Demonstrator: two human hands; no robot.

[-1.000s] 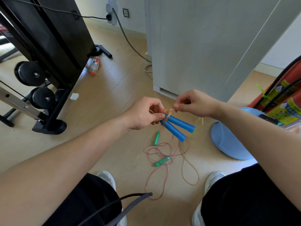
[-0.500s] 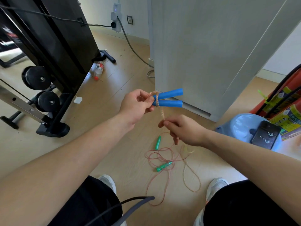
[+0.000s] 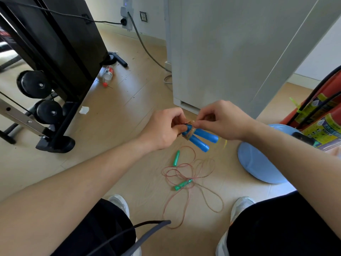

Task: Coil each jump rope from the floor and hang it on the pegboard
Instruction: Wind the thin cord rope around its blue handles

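Green rope (image 3: 181, 185): lying loose on the floor, ahead of the shoes (image 3: 120, 202).
Left hand (image 3: 164, 130): curled round the blue handles (image 3: 201, 140), holding them above the floor.
Right hand (image 3: 225, 121): pinching the cord (image 3: 189, 133) wound round the handles' top.
Cabinet (image 3: 230, 52): behind the hands.

Both bare forearms are reaching forward and converging at the middle, wrists held level. The left hand (image 3: 165, 127) is gripping the top ends of the blue handles (image 3: 200, 138), its fingers and thumb curling round them, the back of the hand facing up. The right hand (image 3: 224, 121) is sitting just beside it, pinching the cord (image 3: 190, 134) between thumb and forefinger, its other fingers bending inward
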